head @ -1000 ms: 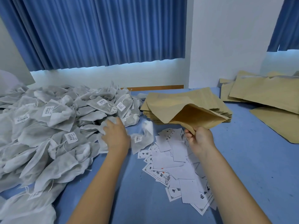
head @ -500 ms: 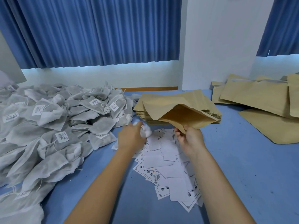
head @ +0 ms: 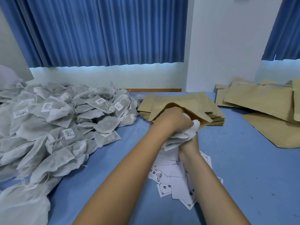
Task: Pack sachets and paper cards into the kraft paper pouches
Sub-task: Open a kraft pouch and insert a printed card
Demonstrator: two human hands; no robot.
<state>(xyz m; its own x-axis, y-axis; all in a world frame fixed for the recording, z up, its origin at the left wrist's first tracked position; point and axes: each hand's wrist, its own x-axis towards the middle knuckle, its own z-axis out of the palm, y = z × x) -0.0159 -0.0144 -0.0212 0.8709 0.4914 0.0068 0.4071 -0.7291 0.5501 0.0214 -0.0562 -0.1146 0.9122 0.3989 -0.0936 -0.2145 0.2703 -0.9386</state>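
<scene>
Looking down from the head, we are gripping a crumpled white sachet in our left hand, holding it at the mouth of the open kraft pouch lying on the pouch stack, while our right hand is sitting beneath the sachet, over the paper cards, its fingers hidden so we cannot tell its grasp.

This looks like a small hand-packing workroom, not a home. A blue-covered tabletop carries goods in bulk. A big heap of white labelled sachets lies on the left. A neat stack of kraft paper pouches sits at the far middle, with looser pouches far right. Printed paper cards are scattered near. Behind are plain white walls and blue curtains.
</scene>
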